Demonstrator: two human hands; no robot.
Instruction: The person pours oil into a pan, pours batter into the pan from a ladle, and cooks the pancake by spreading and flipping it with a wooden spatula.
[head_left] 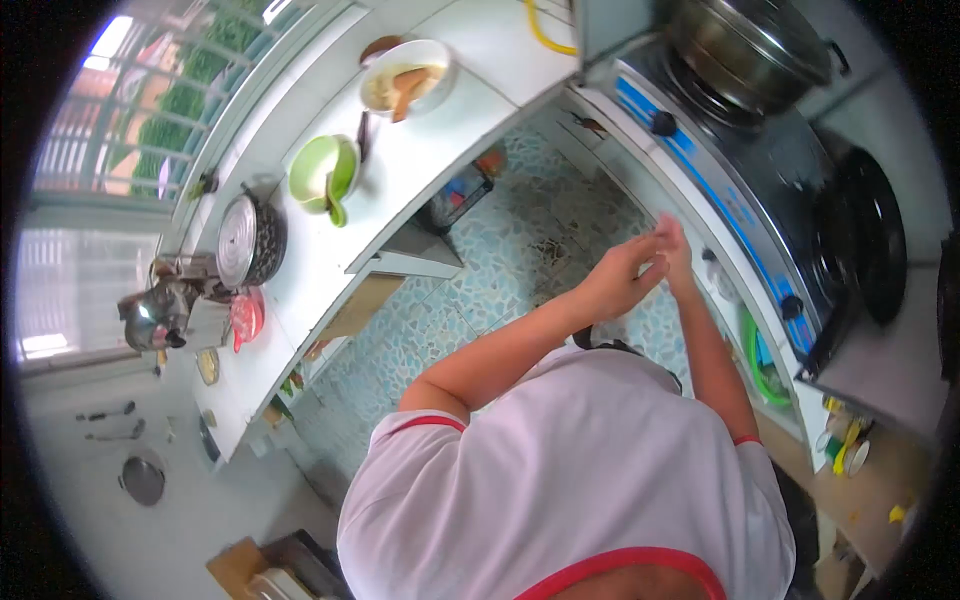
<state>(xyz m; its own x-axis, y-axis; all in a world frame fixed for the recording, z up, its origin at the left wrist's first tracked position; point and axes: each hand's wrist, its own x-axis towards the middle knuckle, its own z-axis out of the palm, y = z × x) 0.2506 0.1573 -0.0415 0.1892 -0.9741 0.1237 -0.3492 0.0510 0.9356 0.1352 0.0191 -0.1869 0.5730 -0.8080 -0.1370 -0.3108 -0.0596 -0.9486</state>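
My left hand (pixel 628 278) and my right hand (pixel 677 256) meet in front of my body, above the floor beside the stove counter. On the left hand, the thumb stands apart from the fingers, which reach toward the right palm. The right hand's fingers point up and are somewhat blurred. I see no object in either hand, though the place where they meet is partly hidden. Nearest to them is the front of the gas stove (pixel 715 185) with its blue strip and knobs.
A pot (pixel 750 55) and a black pan (pixel 870 235) sit on the stove. Along the left counter (pixel 420 165) stand a white bowl with a wooden spatula (pixel 404 92), a green bowl (pixel 312 172), a lidded pot (pixel 240 240), a red strainer (pixel 246 318) and a kettle (pixel 155 320).
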